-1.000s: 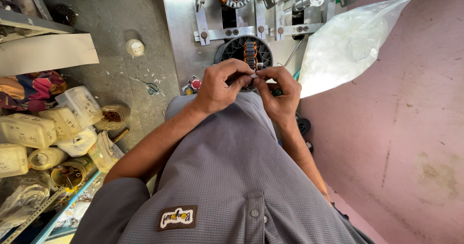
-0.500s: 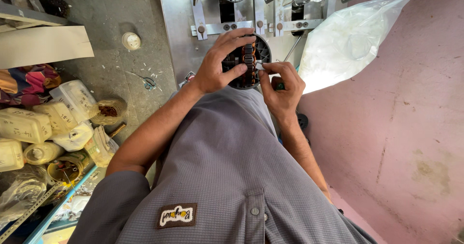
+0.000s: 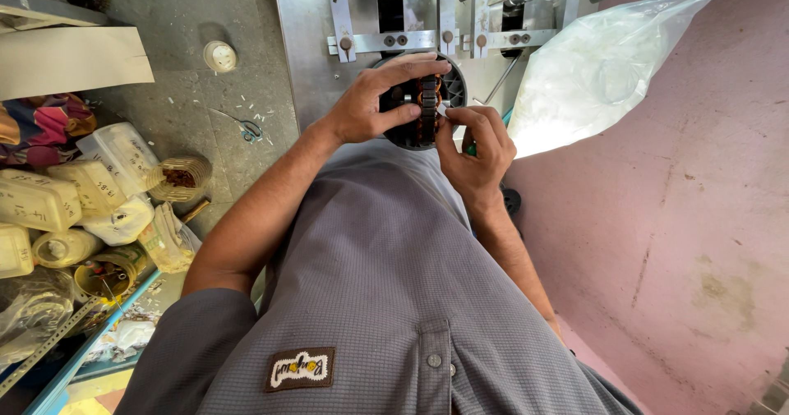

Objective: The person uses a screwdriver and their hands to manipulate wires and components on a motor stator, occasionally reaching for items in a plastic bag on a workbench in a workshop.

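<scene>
The stator (image 3: 417,107) is gripped at its left rim by the left hand (image 3: 370,103); a small white slip (image 3: 441,109) is pinched at its right edge by the right hand (image 3: 477,148).

stator: a round black motor stator (image 3: 415,103) with copper windings, set against the steel machine plate (image 3: 300,45)
left hand: the left hand (image 3: 370,103) wraps over the stator's left rim, thumb across its face
right hand: the right hand (image 3: 475,148) pinches a small white piece at the stator's right edge
bag: a clear plastic bag (image 3: 604,66) right of the stator
scissors: small scissors (image 3: 244,126) on the grey floor, left of the stator
bottles: pale plastic bottles (image 3: 74,193) far left of the stator
</scene>
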